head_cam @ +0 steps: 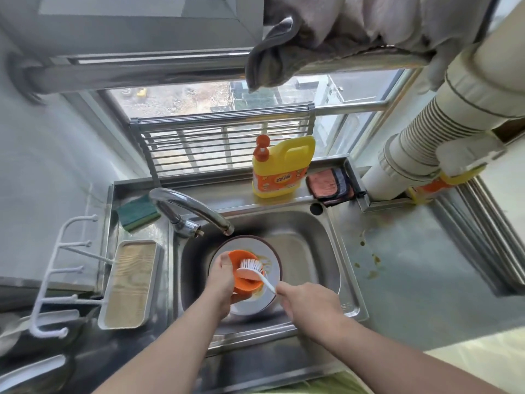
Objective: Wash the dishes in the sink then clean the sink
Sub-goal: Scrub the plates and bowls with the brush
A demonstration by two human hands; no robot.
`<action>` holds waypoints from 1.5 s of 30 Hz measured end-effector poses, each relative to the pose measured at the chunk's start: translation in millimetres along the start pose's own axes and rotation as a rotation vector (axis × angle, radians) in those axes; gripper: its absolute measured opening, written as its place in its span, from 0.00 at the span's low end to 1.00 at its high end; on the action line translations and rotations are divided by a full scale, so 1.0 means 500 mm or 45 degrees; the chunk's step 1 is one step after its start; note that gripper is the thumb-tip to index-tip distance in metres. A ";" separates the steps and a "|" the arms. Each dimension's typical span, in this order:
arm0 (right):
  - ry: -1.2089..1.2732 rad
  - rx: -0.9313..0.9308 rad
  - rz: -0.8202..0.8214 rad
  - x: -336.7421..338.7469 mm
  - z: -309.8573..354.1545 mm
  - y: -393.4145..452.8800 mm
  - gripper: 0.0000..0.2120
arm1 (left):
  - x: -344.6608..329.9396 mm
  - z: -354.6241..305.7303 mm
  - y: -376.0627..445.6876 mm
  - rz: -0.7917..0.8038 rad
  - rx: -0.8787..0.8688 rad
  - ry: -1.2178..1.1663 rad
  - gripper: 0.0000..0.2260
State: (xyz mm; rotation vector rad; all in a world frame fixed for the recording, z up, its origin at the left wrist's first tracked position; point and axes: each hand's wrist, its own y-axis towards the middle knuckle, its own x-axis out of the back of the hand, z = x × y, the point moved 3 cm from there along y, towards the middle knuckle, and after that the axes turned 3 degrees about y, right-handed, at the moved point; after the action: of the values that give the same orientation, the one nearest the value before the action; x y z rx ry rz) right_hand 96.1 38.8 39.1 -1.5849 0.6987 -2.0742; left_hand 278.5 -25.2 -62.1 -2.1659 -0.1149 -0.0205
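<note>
We scrub orange bowl over plate in sink, at 6 o'clock from tap. Left hand grips bowl, right hand grips brush. Next we judge: rinse bowl, then scrub plate.

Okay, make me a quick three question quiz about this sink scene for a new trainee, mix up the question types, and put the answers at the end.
1. True or false: the left hand holds the orange bowl over the plate in the sink.
2. The right hand grips which tool? A) green sponge B) white dish brush C) pink cloth
3. Fill in: the yellow detergent bottle stands on the ledge behind the sink, beside the folded ____ cloth.

Key: 1 true; 2 B, the dish brush, its bristles at the bowl; 3 pink.
</note>
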 end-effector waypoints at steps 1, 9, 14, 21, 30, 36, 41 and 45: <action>0.095 -0.011 0.036 -0.002 0.005 -0.010 0.07 | 0.000 -0.004 0.007 -0.001 -0.051 0.069 0.14; 0.708 -0.169 0.207 0.017 -0.001 0.012 0.07 | 0.014 0.019 0.027 -0.154 -0.439 0.437 0.10; -0.182 0.092 0.050 0.005 0.000 0.013 0.10 | 0.014 0.034 0.054 -0.015 -0.455 0.661 0.09; 0.410 0.038 0.171 -0.055 -0.001 -0.006 0.08 | 0.024 0.047 0.050 -0.181 -0.466 0.580 0.13; 0.339 0.044 0.156 -0.062 0.005 -0.025 0.10 | 0.022 0.036 0.044 -0.157 -0.441 0.407 0.05; -0.389 0.355 -0.127 0.026 -0.018 0.029 0.15 | 0.012 0.043 0.019 0.088 -0.103 0.428 0.09; -0.651 0.496 -0.043 0.028 -0.018 0.038 0.20 | 0.024 0.004 0.013 0.297 0.042 0.516 0.17; -0.296 0.240 -0.047 0.039 -0.020 0.023 0.12 | 0.034 -0.019 0.016 0.264 -0.020 0.480 0.16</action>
State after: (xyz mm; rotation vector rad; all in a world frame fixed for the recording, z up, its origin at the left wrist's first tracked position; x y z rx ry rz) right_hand 81.8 18.9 44.3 -1.7037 0.3830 -1.8782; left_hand 296.4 -36.2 -62.4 -2.1406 0.3264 -0.3091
